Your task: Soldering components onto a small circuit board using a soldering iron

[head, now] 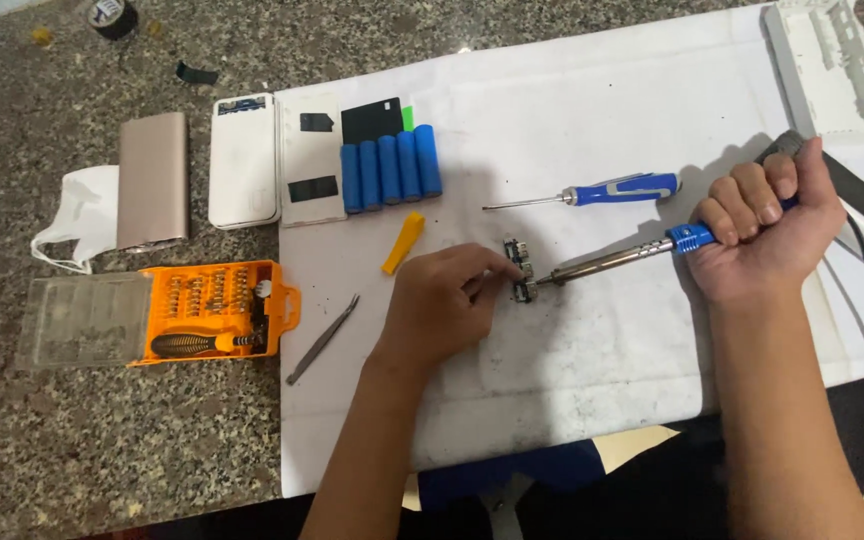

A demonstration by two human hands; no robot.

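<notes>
Bit case (214,312): lay open left of the circuit board (519,270), holding bits and a black-handled driver.
Left hand (444,300): pinched the board on the white sheet (572,120).
Right hand (767,235): fisted around the soldering iron (620,257), tip touching the board.
Batteries (390,166): above-left of the board, beside a yellow pry tool (404,242).

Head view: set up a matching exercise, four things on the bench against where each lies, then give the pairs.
1. soldering iron
2. blue cells
3. tweezers
4. blue screwdriver

a. beside the orange bit case
b. gripped in the right hand
c. lying free above the left hand
d. row next to the white casing

Pairs: 1-b, 2-d, 3-a, 4-c
</notes>
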